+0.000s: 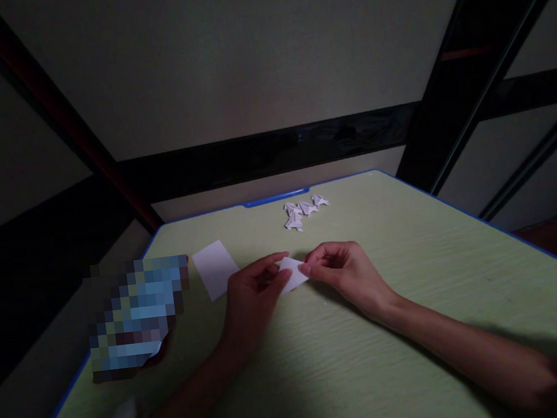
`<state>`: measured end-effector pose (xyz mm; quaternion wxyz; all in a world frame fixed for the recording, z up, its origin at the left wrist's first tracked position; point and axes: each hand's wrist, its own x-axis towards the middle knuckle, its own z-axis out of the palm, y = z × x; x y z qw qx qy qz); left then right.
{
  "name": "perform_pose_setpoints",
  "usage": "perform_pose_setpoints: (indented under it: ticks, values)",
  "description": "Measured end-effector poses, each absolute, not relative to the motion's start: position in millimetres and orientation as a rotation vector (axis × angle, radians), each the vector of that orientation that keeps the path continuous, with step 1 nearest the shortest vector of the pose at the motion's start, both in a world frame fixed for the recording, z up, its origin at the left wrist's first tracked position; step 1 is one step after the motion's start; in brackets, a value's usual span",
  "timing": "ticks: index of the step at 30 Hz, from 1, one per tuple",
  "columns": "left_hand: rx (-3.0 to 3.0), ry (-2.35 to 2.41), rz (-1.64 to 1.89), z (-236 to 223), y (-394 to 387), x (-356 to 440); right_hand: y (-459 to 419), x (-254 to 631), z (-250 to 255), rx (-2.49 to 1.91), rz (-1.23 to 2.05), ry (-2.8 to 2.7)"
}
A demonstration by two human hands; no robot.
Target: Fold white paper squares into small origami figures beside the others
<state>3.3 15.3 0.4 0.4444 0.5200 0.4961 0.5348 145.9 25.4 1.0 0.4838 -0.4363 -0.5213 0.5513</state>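
Between my two hands, over the middle of the table, is a small folded piece of white paper (292, 276). My left hand (255, 289) pinches its left side between thumb and fingers. At its right corner, the thumb and bent fingers of my right hand (343, 272) close on it. A flat white paper sheet (215, 268) lies just left of my left hand, partly behind it. Beyond my hands, several small folded white paper figures (307, 208) sit close together near the table's far side.
The pale green table (441, 271) has a blue edge and a blue handle-like strip (277, 197) at the far side. A blurred-out bluish object (143, 318) lies at the left edge. Behind the table stand light panels with a dark band (271, 146).
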Motion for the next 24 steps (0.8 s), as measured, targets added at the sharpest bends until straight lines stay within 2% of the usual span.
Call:
perform_pose_setpoints:
  ticks: [24]
  values:
    - [1.254,1.267,1.338,4.5,17.4,1.1,24.0,141.9,2.1,-0.97,1.374,-1.165]
